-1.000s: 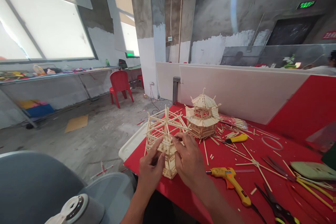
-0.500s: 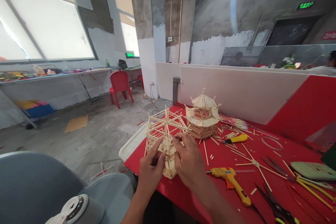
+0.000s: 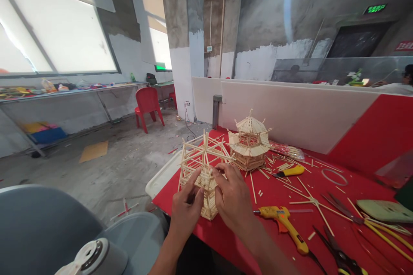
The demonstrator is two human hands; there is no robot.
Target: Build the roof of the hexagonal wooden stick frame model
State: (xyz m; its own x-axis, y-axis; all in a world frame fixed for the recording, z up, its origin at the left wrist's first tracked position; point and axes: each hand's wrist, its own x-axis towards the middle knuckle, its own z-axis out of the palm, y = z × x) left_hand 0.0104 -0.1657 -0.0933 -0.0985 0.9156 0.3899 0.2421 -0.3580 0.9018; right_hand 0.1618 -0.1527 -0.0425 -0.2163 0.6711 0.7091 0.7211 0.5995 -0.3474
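A half-built model tower of thin wooden sticks (image 3: 201,167) stands at the near left corner of the red table (image 3: 290,227). My left hand (image 3: 185,208) grips its near side, fingers curled against the sticks. My right hand (image 3: 232,197) holds the right side, fingertips pinched on the sticks near the frame's middle. Behind it stands a finished stick pagoda (image 3: 250,139) with two roofs.
A yellow glue gun (image 3: 285,223) lies right of my right hand. A yellow utility knife (image 3: 290,171), loose sticks, black-handled scissors (image 3: 338,253) and a star of sticks (image 3: 311,201) are spread over the table. A white tray (image 3: 161,176) juts out at the table's left edge. A red chair (image 3: 147,105) stands far off.
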